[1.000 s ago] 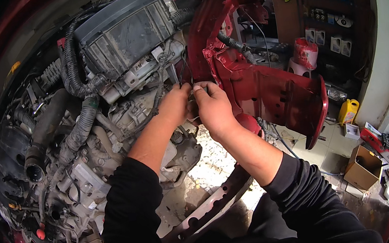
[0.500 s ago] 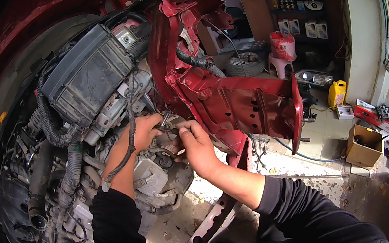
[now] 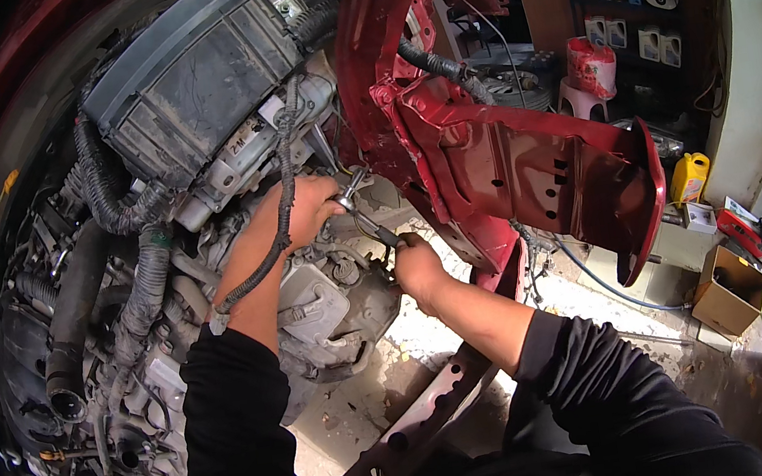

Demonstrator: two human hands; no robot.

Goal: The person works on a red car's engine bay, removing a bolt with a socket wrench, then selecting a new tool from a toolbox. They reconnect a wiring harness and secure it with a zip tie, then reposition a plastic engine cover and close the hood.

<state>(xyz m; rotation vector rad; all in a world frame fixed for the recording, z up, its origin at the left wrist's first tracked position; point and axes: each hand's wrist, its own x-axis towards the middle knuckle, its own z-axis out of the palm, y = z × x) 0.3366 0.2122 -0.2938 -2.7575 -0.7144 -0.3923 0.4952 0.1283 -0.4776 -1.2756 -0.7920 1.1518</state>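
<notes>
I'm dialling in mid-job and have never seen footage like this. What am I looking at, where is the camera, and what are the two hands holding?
This is one view from a wide fisheye camera worn on a person's head, looking down, so straight edges bend near the rim. There is no robot: the two forearms in black sleeves are the person's own.

They lean over an open car engine bay. At the top sits a large grey ribbed plastic box, with black corrugated hoses to its left and a bare red metal body frame to its right.

The left hand steadies the shiny metal head of a slim ratchet wrench, deep among the engine parts. The right hand grips the wrench's dark handle end.

Beyond the frame, on the workshop floor, stand a yellow plastic canister and an open cardboard box.
</notes>
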